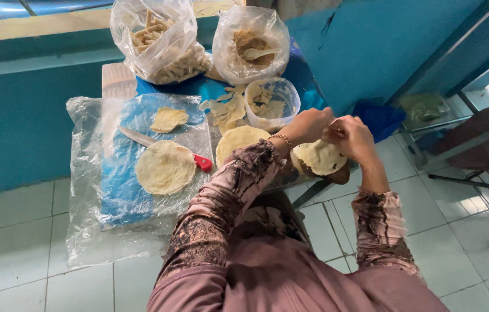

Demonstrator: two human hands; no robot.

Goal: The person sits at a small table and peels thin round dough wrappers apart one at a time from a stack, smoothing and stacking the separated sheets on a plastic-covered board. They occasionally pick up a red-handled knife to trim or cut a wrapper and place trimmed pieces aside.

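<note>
Place: a home-style food-preparation corner, looking like a small snack-making spot.
Floor: pale square tiles (19,231) are running under everything.
Walls: teal-painted walls (19,115) are closing in the corner.
Bench: a low bench (118,78) is carrying a clear plastic sheet (83,190) as the working surface.
Food: rolled dough rounds (165,167) are lying there, with bags of fried snacks (161,43) and filling (250,43) standing behind.
Tool: a red-handled knife (158,144) is lying beside the dough.

Red-handled knife (161,145), perhaps filling bags (158,40)
</note>
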